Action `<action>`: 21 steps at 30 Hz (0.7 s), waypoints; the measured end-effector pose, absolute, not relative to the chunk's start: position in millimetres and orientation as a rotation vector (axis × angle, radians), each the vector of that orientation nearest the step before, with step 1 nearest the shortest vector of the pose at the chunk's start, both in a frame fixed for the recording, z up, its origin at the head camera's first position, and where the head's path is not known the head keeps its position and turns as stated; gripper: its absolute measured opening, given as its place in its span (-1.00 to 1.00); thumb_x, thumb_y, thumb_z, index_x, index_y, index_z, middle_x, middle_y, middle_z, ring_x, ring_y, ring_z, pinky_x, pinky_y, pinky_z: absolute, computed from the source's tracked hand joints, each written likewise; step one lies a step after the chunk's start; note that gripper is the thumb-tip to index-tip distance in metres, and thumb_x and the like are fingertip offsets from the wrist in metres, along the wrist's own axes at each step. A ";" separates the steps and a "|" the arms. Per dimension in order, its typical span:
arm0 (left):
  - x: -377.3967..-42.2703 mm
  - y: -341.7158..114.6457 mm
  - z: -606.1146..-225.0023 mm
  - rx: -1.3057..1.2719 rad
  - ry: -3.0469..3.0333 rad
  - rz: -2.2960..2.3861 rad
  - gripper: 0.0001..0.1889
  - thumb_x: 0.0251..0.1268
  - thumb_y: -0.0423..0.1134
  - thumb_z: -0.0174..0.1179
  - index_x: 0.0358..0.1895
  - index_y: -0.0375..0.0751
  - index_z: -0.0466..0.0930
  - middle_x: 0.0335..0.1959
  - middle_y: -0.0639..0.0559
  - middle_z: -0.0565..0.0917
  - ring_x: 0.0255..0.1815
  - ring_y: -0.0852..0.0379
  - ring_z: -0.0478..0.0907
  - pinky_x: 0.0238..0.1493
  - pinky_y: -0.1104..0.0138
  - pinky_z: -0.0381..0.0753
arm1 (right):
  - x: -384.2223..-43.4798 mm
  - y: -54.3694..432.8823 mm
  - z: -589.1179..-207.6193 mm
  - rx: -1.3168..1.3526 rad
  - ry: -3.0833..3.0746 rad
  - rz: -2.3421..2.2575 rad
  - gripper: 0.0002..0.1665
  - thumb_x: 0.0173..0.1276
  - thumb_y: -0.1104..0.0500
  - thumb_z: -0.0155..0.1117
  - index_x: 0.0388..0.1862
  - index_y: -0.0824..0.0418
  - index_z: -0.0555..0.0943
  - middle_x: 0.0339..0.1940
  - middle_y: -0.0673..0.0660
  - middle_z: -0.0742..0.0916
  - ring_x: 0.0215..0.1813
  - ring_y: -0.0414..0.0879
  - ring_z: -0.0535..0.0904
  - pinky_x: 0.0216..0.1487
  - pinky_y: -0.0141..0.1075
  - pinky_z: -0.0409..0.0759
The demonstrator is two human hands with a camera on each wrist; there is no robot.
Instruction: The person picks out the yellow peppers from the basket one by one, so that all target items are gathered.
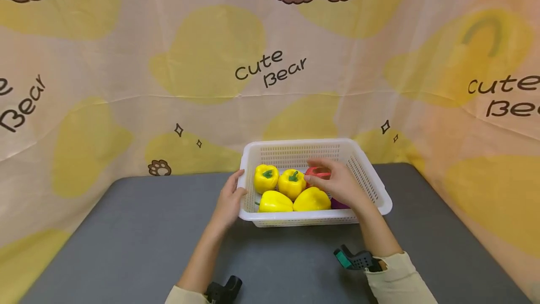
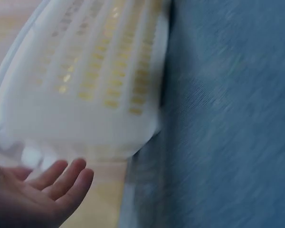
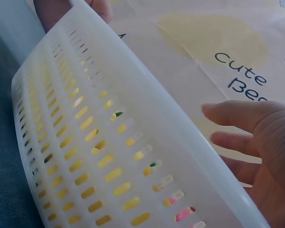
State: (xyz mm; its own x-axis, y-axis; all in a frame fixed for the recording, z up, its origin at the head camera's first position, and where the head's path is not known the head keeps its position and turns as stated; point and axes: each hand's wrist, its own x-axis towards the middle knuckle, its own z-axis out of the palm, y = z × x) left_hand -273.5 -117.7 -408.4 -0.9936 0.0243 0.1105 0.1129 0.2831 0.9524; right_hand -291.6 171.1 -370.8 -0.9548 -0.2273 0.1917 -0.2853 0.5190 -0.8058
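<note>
The left grip (image 1: pixel 229 196) holds the white basket (image 1: pixel 295 216) by its nine o'clock rim, on the grey desk (image 1: pixel 147 229). The right grip (image 1: pixel 341 183), thumb and fingers parted, hovers by a partly hidden red thing (image 1: pixel 317 171); contact is unclear. Four glossy yellow peppers (image 1: pixel 312 200) lie from six to ten o'clock, something purple (image 1: pixel 339 204) at four. The right wrist view adds pink through the slots (image 3: pixel 76 166).

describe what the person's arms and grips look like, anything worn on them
The left sleeve and right sleeve are pale cream. A black device sits by the left one's edge, a black-and-green device by the right's. The left grip and right grip are ungloved.
</note>
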 end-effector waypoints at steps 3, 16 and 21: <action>-271.5 -129.0 -402.5 -0.160 -2.502 -1.829 -0.46 0.39 -0.38 -0.07 0.45 -0.25 0.34 0.44 -0.32 0.45 0.33 -0.24 0.52 0.26 -0.02 0.57 | -292.4 173.6 -371.3 0.540 -2.706 1.398 -0.40 0.32 0.02 0.41 0.30 0.18 0.57 0.25 0.23 0.70 0.19 0.13 0.67 0.21 0.04 0.64; -266.5 -172.2 -400.1 -0.443 -2.717 -1.863 -0.46 0.47 -0.20 0.17 0.45 -0.17 0.32 0.05 -0.27 0.70 -0.03 0.05 0.68 0.17 0.07 0.66 | -286.0 190.9 -372.8 0.684 -2.823 1.298 -0.44 0.33 -0.01 0.40 0.22 0.25 0.63 0.15 0.22 0.74 0.14 0.10 0.65 0.23 0.07 0.61; -264.3 -177.0 -395.5 -0.429 -2.753 -1.833 -0.44 0.44 -0.16 0.23 0.42 -0.19 0.35 0.02 -0.24 0.71 -0.06 0.03 0.70 0.18 -0.03 0.64 | -283.2 194.3 -374.4 0.642 -2.863 1.232 -0.45 0.30 0.00 0.42 0.20 0.25 0.65 0.11 0.19 0.76 0.08 0.07 0.65 0.14 0.01 0.65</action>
